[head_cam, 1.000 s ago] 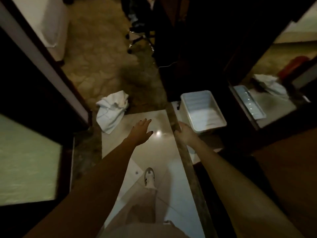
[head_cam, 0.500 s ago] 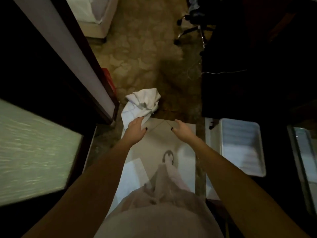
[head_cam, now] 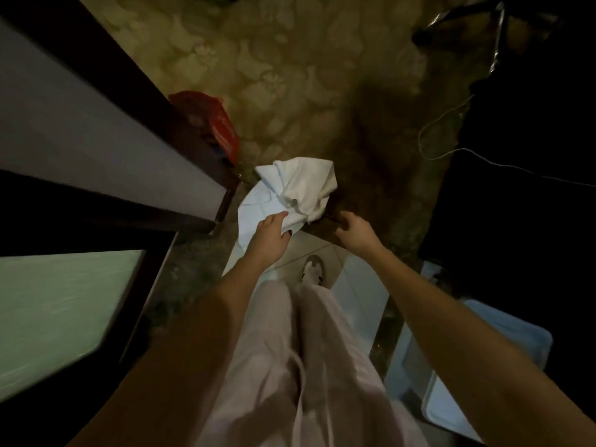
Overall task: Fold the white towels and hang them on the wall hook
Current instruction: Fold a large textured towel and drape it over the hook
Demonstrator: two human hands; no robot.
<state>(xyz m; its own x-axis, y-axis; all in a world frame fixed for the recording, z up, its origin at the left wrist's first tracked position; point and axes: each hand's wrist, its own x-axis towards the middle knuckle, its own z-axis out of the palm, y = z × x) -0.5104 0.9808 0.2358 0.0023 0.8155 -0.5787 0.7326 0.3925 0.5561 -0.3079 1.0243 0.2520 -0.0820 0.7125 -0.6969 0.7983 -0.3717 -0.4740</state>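
Observation:
A crumpled white towel (head_cam: 290, 191) lies on the floor where the pale tiles meet the patterned carpet. My left hand (head_cam: 269, 235) reaches down over its near edge, fingers spread and touching the cloth; no grip shows. My right hand (head_cam: 356, 232) hovers just right of the towel over the dark threshold strip, fingers curled, holding nothing. No wall hook is in view.
A dark door frame (head_cam: 180, 146) and a frosted glass panel (head_cam: 61, 314) stand on the left. A red bag (head_cam: 216, 121) lies by the frame. A white plastic tub (head_cam: 503, 343) sits at the right. A thin cable (head_cam: 451, 150) and chair legs (head_cam: 483, 24) are beyond.
I have stepped forward and bent towards the towel. Both hands have dropped closer to it, and the left hand now touches its near edge.

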